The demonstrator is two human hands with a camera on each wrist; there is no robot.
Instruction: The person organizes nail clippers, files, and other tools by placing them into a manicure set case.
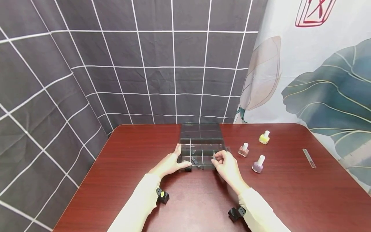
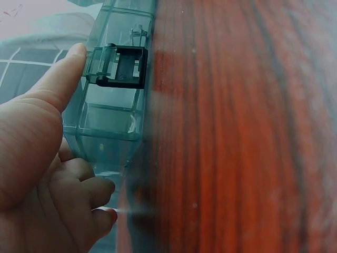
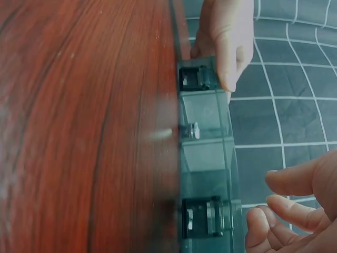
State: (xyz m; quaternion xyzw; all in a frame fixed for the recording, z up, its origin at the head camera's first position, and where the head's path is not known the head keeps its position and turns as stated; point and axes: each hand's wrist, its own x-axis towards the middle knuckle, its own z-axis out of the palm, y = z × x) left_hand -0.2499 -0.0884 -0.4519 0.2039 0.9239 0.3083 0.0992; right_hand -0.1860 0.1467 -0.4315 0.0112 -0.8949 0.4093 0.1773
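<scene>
A clear grey plastic compartment box point(image 1: 207, 147) lies on the table with its lid point(image 1: 200, 130) swung back. My left hand point(image 1: 169, 163) grips the box's left front corner, thumb along the front rim beside a black latch point(image 2: 126, 67) and the other fingers at the left side. At the right end of the box, my right hand point(image 1: 229, 166) pinches a thin clear divider point(image 1: 214, 154) between thumb and fingertips. A small dark and shiny item point(image 1: 194, 160) lies in a front compartment. A second black latch point(image 3: 202, 217) shows on the front wall.
Right of the box stand a pink-brown nail polish bottle point(image 1: 243, 150), a yellow one point(image 1: 264, 138) and a purple one point(image 1: 258, 165). Farther right lies a narrow clear strip point(image 1: 309, 158) on the red-brown table point(image 1: 139, 145). A grey gridded curtain point(image 1: 156, 80) hangs behind.
</scene>
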